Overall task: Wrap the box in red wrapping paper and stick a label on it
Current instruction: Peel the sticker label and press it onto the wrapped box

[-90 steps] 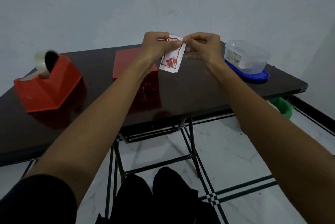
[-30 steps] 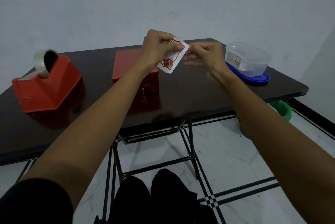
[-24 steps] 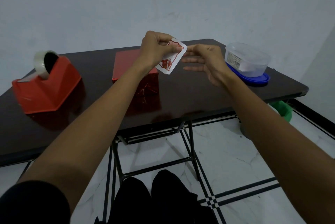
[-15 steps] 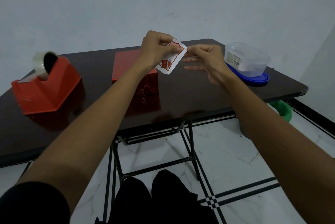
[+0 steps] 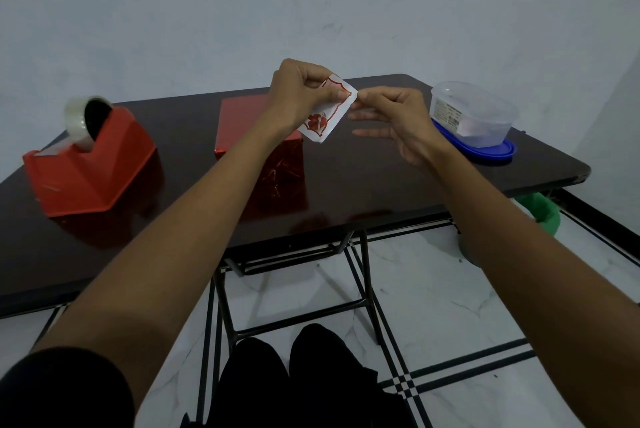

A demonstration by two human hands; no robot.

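A box wrapped in shiny red paper (image 5: 242, 119) stands on the dark table (image 5: 363, 178), partly hidden behind my left forearm. Above it my left hand (image 5: 298, 95) pinches a white label sheet (image 5: 327, 112) with a red shield print, thumb on its face. My right hand (image 5: 391, 116) is at the sheet's right corner, thumb and forefinger pinched at that corner while the other fingers are spread and straight.
A red tape dispenser (image 5: 90, 164) with a roll of clear tape stands at the table's left. A clear plastic tub on a blue lid (image 5: 471, 116) sits at the right. A green bin (image 5: 540, 213) is on the tiled floor beyond the table's right edge.
The label sheet has tilted and moved slightly left with my left hand. My right hand loosened from a full two-handed hold to a fingertip pinch at the sheet's corner.
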